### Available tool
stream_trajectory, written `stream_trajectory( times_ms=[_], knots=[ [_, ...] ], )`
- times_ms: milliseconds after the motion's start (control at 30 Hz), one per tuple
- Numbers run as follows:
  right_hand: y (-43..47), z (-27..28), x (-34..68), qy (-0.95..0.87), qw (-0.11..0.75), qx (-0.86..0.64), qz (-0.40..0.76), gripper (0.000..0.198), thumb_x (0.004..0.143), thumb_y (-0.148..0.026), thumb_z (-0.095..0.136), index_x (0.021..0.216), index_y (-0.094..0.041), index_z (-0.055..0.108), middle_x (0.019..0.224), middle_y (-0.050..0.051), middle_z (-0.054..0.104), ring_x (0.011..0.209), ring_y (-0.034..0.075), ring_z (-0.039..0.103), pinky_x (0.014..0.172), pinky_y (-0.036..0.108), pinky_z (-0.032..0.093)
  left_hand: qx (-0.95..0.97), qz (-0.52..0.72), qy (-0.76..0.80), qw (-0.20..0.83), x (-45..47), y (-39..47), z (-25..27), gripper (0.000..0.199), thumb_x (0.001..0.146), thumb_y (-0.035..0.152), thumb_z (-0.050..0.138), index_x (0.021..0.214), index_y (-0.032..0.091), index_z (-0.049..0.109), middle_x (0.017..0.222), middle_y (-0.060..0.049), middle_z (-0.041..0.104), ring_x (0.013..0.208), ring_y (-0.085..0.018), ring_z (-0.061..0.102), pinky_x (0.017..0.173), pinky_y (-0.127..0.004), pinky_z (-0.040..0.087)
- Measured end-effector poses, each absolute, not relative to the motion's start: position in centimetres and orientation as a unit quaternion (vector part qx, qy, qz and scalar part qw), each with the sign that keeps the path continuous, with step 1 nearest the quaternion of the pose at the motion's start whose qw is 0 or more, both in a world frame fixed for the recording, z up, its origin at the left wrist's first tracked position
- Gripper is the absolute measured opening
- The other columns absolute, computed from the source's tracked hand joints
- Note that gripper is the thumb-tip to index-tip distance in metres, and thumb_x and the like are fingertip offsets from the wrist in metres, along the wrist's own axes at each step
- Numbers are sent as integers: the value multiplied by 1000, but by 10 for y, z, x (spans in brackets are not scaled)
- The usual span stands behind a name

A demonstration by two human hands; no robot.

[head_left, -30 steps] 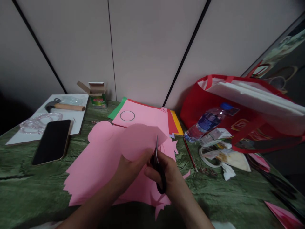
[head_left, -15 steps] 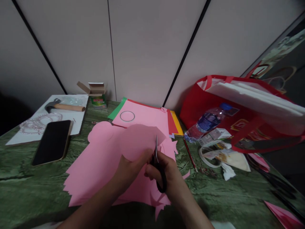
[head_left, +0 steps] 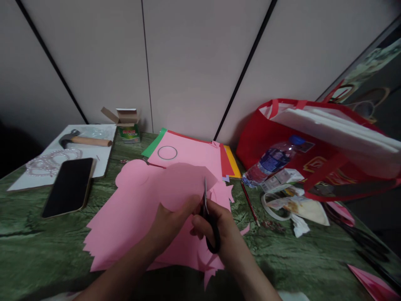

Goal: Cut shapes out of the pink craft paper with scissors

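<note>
My left hand (head_left: 171, 221) pinches a pink paper piece (head_left: 181, 184) with a rounded outline, thumb on top and the other fingers hidden beneath. My right hand (head_left: 216, 223) has its fingers through the black handles of a pair of scissors (head_left: 205, 196). The blades point away from me and lie at the right edge of the pink piece. Below both hands spreads a stack of pink paper (head_left: 125, 225) with jagged cut edges. On its upper left rests a rounded pink cutout (head_left: 133, 173).
Behind lie coloured sheets (head_left: 194, 148) with a ring on top. At left are a phone (head_left: 69, 188), a hammer (head_left: 86, 140) and a small box (head_left: 129, 129). Toward the right are a pencil (head_left: 249, 202), a tape roll (head_left: 272, 209), a bottle (head_left: 272, 163) and a red bag (head_left: 250, 133).
Both hands stay almost in place. The scissors in my right hand have shifted very slightly, and the pink piece is still in my left hand.
</note>
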State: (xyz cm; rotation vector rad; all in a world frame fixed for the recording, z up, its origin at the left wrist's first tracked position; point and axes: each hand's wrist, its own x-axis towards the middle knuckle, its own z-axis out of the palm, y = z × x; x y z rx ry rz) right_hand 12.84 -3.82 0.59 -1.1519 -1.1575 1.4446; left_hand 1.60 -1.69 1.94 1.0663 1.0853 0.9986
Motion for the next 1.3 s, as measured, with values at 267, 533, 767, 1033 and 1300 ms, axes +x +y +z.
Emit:
stream_trajectory(
  times_ms=[267, 533, 767, 1033, 1300],
  knots=[
    [-39, 4, 128, -452, 463, -474, 598, 32, 63, -41, 71, 62, -19, 49, 48, -8, 45, 43, 8, 43, 42, 21, 37, 464, 454, 442, 619, 16, -16, 18, 31, 71, 28, 52, 41, 20, 53, 33, 1, 53, 32, -13, 49, 36, -24, 41],
    [-40, 8, 127, -446, 459, -490, 592, 34, 63, -44, 70, 61, -18, 49, 45, -9, 44, 40, 7, 44, 44, 23, 41, 459, 459, 444, 618, 13, -15, 11, 30, 72, 31, 55, 45, 19, 54, 36, 1, 55, 33, -13, 51, 36, -23, 42],
    [-40, 3, 128, -443, 461, -486, 596, 33, 64, -42, 70, 61, -17, 48, 45, -10, 43, 38, 6, 44, 43, 22, 40, 483, 463, 446, 594, 11, -13, 6, 31, 75, 32, 56, 46, 18, 55, 40, 2, 57, 38, -12, 54, 40, -21, 43],
    [-41, 4, 128, -440, 461, -487, 597, 32, 64, -41, 69, 61, -18, 48, 44, -10, 42, 37, 5, 43, 42, 21, 41, 479, 490, 443, 578, 10, -12, 2, 26, 75, 27, 57, 51, 18, 55, 46, 3, 59, 45, -11, 55, 43, -19, 44],
    [-42, -1, 128, -433, 463, -487, 601, 30, 65, -39, 69, 63, -18, 49, 42, -11, 42, 35, 5, 42, 43, 22, 42, 455, 514, 450, 571, 12, -11, 3, 29, 75, 32, 58, 50, 19, 48, 40, 6, 53, 36, -9, 50, 35, -19, 40]
  ],
)
